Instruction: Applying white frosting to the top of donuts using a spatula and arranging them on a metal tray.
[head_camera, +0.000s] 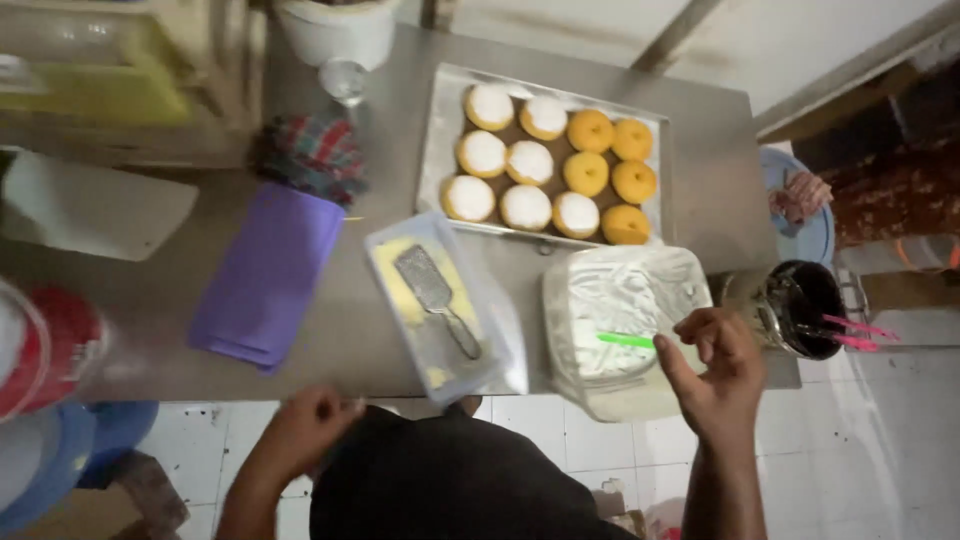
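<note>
By my right hand (712, 375) I see a clear plastic tub (625, 330), glossy, its white filling smooth and wet-looking, with a green plastic stick (625, 340) in it. Right of that hand, a dark jar (800, 308) shines like glass. Between my hands, a clear plastic box (445, 305) holds a dull metal grater (436, 296). Beyond it, a brushed metal tray (447, 130) sits on a matt steel table (710, 170). Past my left hand (305, 430) lie a matt purple mat (265, 275) and checked cloth (312, 155).
</note>
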